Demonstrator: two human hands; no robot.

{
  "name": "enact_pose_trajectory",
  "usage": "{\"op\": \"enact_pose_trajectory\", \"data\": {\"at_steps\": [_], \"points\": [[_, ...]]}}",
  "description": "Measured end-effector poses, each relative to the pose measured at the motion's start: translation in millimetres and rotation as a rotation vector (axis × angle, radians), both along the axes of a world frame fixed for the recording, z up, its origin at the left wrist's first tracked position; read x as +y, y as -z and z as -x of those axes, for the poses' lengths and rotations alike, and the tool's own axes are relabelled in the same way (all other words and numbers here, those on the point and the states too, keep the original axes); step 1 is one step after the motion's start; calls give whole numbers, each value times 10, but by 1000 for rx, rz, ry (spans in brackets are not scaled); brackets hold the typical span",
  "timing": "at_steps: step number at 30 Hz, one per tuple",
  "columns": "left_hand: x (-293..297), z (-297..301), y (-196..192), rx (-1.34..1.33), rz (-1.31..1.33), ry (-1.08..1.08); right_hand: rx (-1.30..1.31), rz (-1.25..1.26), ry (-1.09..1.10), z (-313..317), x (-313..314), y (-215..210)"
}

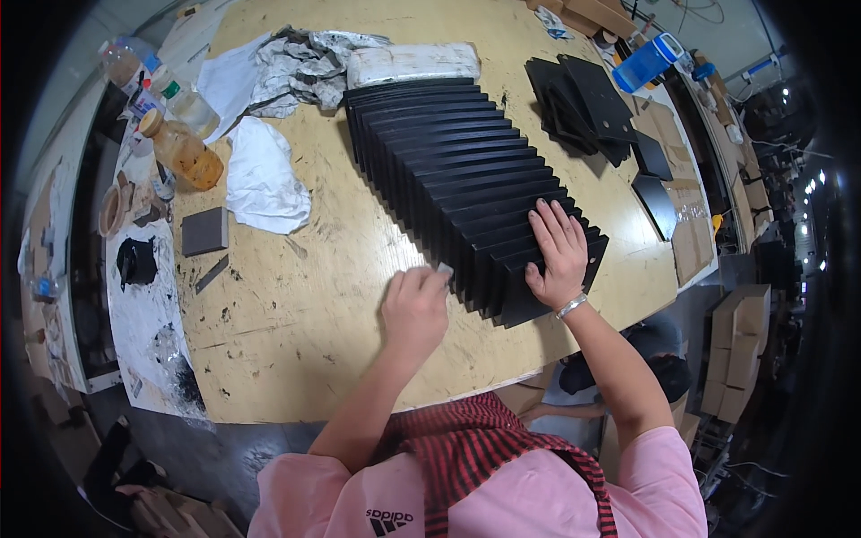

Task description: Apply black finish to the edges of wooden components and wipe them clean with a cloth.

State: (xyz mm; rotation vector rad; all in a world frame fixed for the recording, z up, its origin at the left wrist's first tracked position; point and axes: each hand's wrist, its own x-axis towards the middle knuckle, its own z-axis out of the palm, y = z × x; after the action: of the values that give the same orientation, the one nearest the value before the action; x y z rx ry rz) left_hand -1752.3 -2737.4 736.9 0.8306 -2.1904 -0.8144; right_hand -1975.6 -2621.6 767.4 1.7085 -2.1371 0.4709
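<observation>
A long row of black panels (457, 170) runs diagonally over the table, stepped one behind another like a fanned stack. My right hand (560, 251) rests flat on the near right end of the row, fingers stretched out, with a bracelet at the wrist. Close by the row's near left edge, my left hand (415, 309) is closed in a pinch. A small grey piece (445, 269) sticks out between its thumb and fingers, against or very near the panel edges. The rest of that piece is hidden in the fingers.
Loose black plates (583, 108) lie at the far right, with a blue bottle (647, 63) beyond them. Crumpled white cloth (265, 175), a grey block (205, 231) and a jar of amber liquid (182, 152) are on the left. Another person (659, 354) is low beside the table's near right edge.
</observation>
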Motion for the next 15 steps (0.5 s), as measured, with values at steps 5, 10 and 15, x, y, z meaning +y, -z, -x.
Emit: {"op": "enact_pose_trajectory", "data": {"at_steps": [5, 10, 15], "points": [[202, -119, 10, -62, -59, 28, 4, 3, 5, 32, 40, 4], [186, 20, -71, -2, -58, -46, 5, -4, -1, 5, 9, -2], [417, -145, 23, -74, -125, -50, 5, 3, -1, 25, 30, 34]]}}
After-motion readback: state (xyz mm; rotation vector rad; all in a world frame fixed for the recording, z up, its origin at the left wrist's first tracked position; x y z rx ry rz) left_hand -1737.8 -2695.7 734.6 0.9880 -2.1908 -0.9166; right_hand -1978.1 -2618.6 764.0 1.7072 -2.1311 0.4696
